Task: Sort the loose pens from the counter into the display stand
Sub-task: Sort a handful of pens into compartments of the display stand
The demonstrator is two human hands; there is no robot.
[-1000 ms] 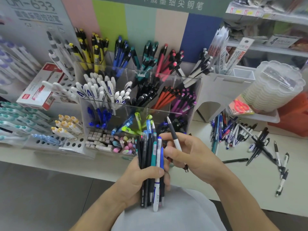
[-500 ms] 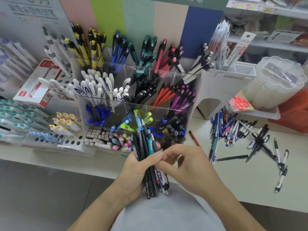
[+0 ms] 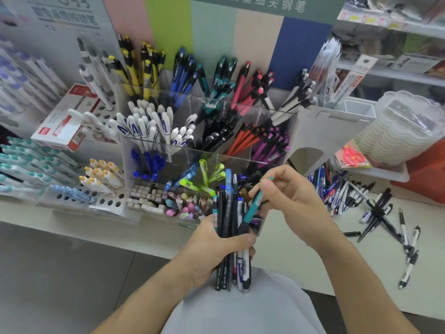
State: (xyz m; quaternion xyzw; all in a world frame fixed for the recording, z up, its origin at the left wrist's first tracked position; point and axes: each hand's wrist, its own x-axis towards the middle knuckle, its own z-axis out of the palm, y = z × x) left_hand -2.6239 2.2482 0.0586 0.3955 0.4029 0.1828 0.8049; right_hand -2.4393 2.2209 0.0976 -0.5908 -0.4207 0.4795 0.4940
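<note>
Pens stand bunched upright in the left hand, fingers and thumb wrapped round their middles, low at about 6 o'clock in front of the person. Most of the bunch is black, with a white-and-blue one on its right side. The right hand sits just at 2 o'clock from that fist, fingertips pinching a teal pen that slants down so its dark lower end meets the bunch.

Right behind both hands, at 12 o'clock, rises the clear stand, its compartments packed by colour: yellow, blue, teal, red and white-black along the back, white, black, orange and purple in the middle, blue and green in front. Off at 3 o'clock, loose pens lie scattered over the white counter, some crossing each other. Beyond them at 2 o'clock stands a stack of clear tubs, with red scissors in a packet just beside its base. At 10 o'clock lies a red-and-white box.
</note>
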